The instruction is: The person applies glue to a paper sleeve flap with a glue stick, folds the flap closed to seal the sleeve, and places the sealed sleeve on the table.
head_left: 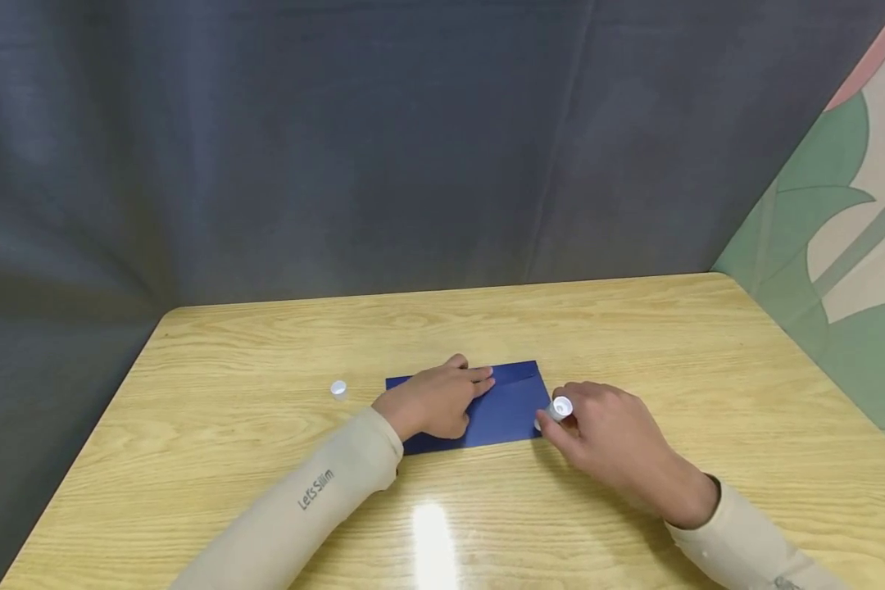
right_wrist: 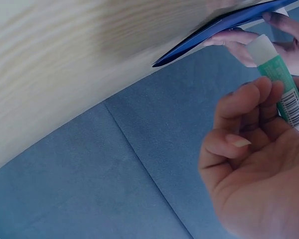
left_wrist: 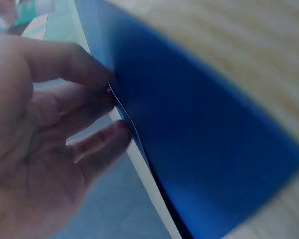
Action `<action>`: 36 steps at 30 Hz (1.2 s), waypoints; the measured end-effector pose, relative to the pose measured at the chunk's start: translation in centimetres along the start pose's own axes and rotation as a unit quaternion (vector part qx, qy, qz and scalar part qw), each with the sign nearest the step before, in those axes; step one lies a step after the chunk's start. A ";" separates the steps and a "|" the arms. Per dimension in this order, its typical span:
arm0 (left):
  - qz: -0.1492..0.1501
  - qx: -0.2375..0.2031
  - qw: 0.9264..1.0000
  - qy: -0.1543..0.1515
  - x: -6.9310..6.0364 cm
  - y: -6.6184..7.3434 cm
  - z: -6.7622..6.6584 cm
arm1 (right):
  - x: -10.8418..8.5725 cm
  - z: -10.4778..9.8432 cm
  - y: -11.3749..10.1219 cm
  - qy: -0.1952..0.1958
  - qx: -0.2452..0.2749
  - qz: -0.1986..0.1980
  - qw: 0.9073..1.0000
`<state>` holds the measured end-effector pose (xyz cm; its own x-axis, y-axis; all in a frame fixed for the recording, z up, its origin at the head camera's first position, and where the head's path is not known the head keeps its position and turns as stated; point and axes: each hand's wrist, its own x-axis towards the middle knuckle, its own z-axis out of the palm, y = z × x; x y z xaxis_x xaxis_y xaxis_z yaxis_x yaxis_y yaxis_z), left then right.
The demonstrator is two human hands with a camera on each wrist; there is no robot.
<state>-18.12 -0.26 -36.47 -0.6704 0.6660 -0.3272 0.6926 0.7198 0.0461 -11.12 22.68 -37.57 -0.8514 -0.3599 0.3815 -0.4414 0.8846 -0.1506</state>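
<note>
A dark blue envelope [head_left: 507,414] lies flat on the table. My left hand [head_left: 435,401] rests across its left part, fingers spread toward the top edge. In the left wrist view, the left thumb and fingertips [left_wrist: 120,132] touch the envelope [left_wrist: 189,124] along a slightly raised flap edge. Beside the envelope's right end, my right hand [head_left: 612,430] grips a glue stick [head_left: 560,408] between thumb and curled fingers. The right wrist view shows the glue stick [right_wrist: 281,79] with a green label, a barcode and a whitish end, held by the right hand [right_wrist: 259,164].
A small white cap [head_left: 338,389] stands on the wooden table [head_left: 265,352], left of the envelope. Behind the table's far edge hangs a dark grey curtain [head_left: 383,147]. A wall with a leaf pattern [head_left: 841,213] is at the right.
</note>
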 end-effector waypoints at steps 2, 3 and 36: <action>0.002 -0.038 0.999 -0.001 0.0 -0.4 -0.1 | 0.0 0.0 0.1 0.003 0.001 0.001 1.000; 0.005 -0.051 0.999 -0.002 0.0 -0.6 -0.1 | 0.0 0.0 0.1 0.004 0.000 0.001 1.000; 0.042 -0.118 0.992 -0.006 -1.4 -2.4 0.5 | 0.0 -0.5 -0.2 0.032 0.001 -0.017 0.999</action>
<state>-18.71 -2.99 -36.58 -0.6096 0.7238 -0.3232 0.6626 0.6891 0.2934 -10.87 22.63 -37.09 -0.8168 -0.3695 0.4432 -0.4699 0.8717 -0.1393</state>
